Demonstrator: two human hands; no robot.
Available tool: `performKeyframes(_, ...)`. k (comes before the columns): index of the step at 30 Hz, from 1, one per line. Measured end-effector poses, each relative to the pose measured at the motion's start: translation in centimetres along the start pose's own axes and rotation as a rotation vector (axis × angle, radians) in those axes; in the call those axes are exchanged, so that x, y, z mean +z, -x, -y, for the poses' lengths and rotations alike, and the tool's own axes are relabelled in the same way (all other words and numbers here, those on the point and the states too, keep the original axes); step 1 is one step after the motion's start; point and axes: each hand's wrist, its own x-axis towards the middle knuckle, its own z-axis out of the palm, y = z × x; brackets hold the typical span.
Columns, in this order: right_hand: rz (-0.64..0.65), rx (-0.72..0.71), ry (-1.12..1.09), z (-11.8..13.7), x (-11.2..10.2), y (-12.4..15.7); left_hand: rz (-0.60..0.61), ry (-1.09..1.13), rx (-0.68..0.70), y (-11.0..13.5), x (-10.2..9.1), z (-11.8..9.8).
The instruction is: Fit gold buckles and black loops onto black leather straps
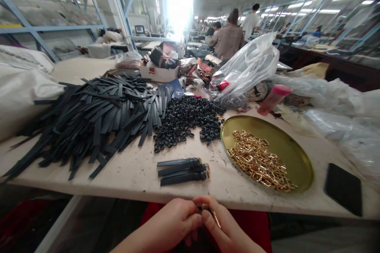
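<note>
Just below the table's front edge, my left hand (pixel 179 219) and my right hand (pixel 221 223) meet with fingers closed. A dark strap end (pixel 204 208) shows between their fingertips, most of it hidden. In my right hand is a gold buckle (pixel 217 219), partly covered by the fingers. On the table ahead lies a small stack of black straps with gold buckles (pixel 181 170). Behind it is a heap of small black loops (pixel 190 116), and to the left a large pile of loose black straps (pixel 103 114). Gold buckles (pixel 258 160) fill part of a round gold tray (pixel 299 166).
A black phone (pixel 343 189) lies near the right front of the table (pixel 124 178). Behind the tray are a pink-lidded container (pixel 273 99) and clear plastic bags (pixel 246 71). A cardboard box (pixel 158 74) stands farther back. Several people sit or stand beyond.
</note>
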Motion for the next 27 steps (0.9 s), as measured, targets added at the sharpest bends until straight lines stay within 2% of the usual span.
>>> performKeyframes(2,-0.104,0.020,0.071,-0.3,-0.2,-1.1,-0.069,-0.117,0.055,-0.7,-0.4,0.2)
performKeyframes(5,-0.318,-0.010,0.360,-1.2,-1.2,-4.0,-0.375,-0.433,0.188,-2.6,-1.7,0.7)
performKeyframes(7,-0.434,-0.076,0.583,-2.2,-1.9,-6.1,-0.555,-0.565,0.209,-3.7,-2.9,1.0)
performKeyframes(9,-0.506,-0.165,0.783,-3.3,-2.2,-7.7,-0.659,-0.622,0.192,-4.3,-4.4,1.4)
performKeyframes(11,-0.491,-0.328,0.981,-4.7,-2.1,-8.5,-0.748,-0.678,0.170,-4.5,-6.4,1.8)
performKeyframes(13,-0.438,-0.514,1.153,-6.0,-1.9,-8.9,-0.837,-0.722,0.119,-4.3,-9.2,2.4)
performKeyframes(15,-0.445,-0.617,1.261,-6.9,-1.8,-9.3,-0.945,-0.747,0.019,-4.1,-12.7,3.3)
performKeyframes(18,-0.485,-0.649,1.315,-7.2,-2.0,-10.1,-1.093,-0.737,-0.191,-4.1,-17.5,5.0)
performKeyframes(20,-0.493,-0.649,1.316,-7.1,-2.2,-10.7,-1.115,-0.704,-0.296,-4.5,-19.5,6.1)
performKeyframes(23,-0.500,-0.635,1.295,-6.8,-2.2,-11.1,-1.106,-0.630,-0.364,-4.7,-20.0,7.1)
performKeyframes(27,-0.524,-0.584,1.221,-6.3,-2.1,-10.3,-1.094,-0.532,-0.299,-3.3,-17.3,7.1)
